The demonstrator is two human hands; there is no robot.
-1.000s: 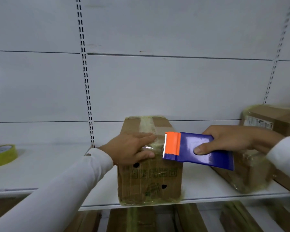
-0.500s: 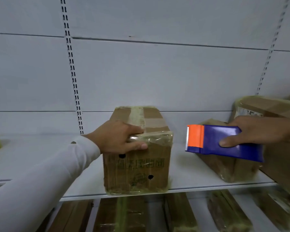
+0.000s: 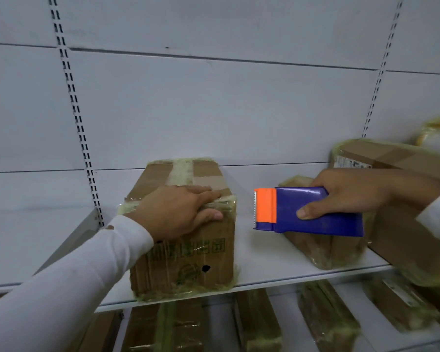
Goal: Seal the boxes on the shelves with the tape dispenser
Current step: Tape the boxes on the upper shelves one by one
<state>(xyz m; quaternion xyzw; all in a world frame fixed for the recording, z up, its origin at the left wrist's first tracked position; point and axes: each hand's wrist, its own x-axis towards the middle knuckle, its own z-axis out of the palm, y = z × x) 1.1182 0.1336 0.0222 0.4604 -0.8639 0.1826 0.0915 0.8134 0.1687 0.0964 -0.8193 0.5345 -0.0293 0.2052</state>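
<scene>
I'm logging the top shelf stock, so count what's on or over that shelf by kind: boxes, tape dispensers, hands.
Cardboard boxes on the shelf: 3, namely the centre box, the small box behind the dispenser, and the big box at right.
Tape dispensers: 1, the blue and orange tape dispenser.
Hands: 2, left hand and right hand.
Total: 6.

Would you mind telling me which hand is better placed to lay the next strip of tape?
Right. The right hand already grips the tape dispenser, its toothed orange end facing the cardboard box, while the left hand rests on the box.
</scene>
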